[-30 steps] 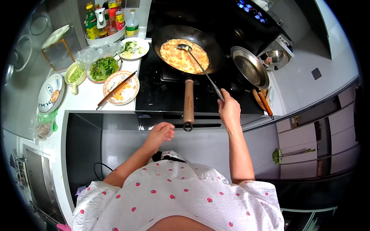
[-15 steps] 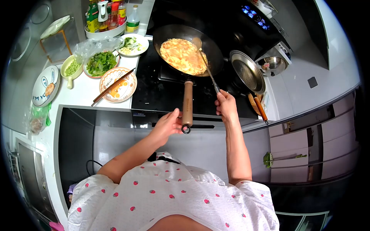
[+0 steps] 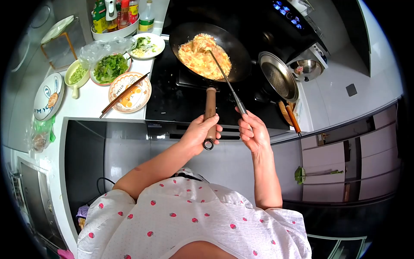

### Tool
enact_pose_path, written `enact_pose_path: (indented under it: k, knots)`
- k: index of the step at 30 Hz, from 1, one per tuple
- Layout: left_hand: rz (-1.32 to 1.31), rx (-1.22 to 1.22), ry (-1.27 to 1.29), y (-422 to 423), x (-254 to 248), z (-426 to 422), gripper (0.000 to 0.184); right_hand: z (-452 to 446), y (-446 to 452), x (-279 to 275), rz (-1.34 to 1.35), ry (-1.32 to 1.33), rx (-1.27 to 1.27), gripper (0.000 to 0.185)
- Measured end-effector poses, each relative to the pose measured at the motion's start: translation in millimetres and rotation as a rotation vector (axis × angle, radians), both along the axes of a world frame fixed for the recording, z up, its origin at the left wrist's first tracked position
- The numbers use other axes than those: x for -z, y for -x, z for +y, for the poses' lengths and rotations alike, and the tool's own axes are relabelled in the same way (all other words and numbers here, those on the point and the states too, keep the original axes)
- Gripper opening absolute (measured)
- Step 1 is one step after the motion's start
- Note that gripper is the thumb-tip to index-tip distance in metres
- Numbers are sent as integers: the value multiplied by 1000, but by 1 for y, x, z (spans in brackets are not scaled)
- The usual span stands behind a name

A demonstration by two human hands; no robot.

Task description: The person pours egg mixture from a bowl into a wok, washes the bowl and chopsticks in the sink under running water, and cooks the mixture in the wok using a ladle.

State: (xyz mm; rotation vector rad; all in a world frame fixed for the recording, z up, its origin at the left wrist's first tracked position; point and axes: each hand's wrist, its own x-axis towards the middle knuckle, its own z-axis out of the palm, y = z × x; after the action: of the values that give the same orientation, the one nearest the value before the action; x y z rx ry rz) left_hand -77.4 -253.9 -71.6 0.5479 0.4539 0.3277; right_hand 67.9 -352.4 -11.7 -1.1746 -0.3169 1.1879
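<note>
My left hand [image 3: 199, 133] is wrapped round the wooden handle of a dark wok [image 3: 241, 58] on the stove. In my right hand [image 3: 256, 129] is the grip of a long-handled cooking spoon or spatula [image 3: 224, 77]. Its far end reaches into the egg [image 3: 202, 60], a yellow-orange mass in the left part of the wok, and the head is hidden there. Part of the egg is heaped up at the top, around the tool's end.
Left on the counter are a bear-patterned plate with chopsticks [image 3: 129, 93], a bowl of greens [image 3: 111, 69], a small pot of chopped green pieces [image 3: 77, 74], a plate of chopped scallion [image 3: 146, 45] and bottles [image 3: 123, 17]. A steel lid [image 3: 278, 77] stands right of the wok.
My left hand has closed round the wok handle. My right hand has moved slightly down and right, and the tool's end has shifted left into the egg, part of which is now bunched up.
</note>
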Motion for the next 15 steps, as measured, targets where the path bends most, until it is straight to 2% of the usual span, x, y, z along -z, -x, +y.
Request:
enact_pose_path:
  k: [15]
  knots:
    - [-9,-11,7,2,-5,-1,25,-9,-6,-17,-399,107,98,29]
